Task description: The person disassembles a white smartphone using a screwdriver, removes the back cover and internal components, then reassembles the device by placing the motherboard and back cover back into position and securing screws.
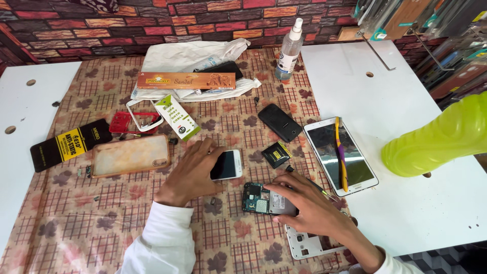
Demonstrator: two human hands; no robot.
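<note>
cloth (101,213): spread over the middle of the table (406,101)
left hand (190,175): laid on the cloth, fingers (215,152) on the phone (228,165)
right hand (309,208): placed right of the left hand, on the circuit board (258,199)
frame (304,244): lain just before the right hand
battery (276,155): set right of the phone, behind the board
dark phone (280,123): placed behind the battery
tablet (341,155): at the cloth's right edge, toothbrush (341,152) laid on it
case (131,155): set left of the left hand
long box (186,80): laid on the bag (187,58), far side
spray bottle (289,50): stood right of the bag
big bottle (441,139): at far right, over the table
</note>
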